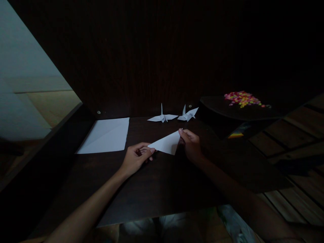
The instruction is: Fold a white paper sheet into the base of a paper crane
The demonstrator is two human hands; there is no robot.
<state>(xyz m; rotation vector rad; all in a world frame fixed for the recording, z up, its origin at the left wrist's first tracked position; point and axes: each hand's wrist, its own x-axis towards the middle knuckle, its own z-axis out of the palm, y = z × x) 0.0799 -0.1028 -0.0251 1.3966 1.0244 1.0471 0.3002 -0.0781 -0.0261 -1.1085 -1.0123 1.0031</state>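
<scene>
A folded white paper triangle is held up between both hands above the dark tabletop. My left hand pinches its narrow left corner between thumb and fingers. At the upper right corner, my right hand grips the paper, thumb on the near face; its other fingers are partly behind. Beyond the hands stand two white paper cranes, the left crane with wings spread wide and the right crane turned at an angle. A stack of white paper sheets lies to the left.
Small pink, yellow and red pieces lie heaped on a rounded dark shelf at the right. A dark upright panel closes the table's back, and a raised side board borders its left. Wooden slats show at the far right.
</scene>
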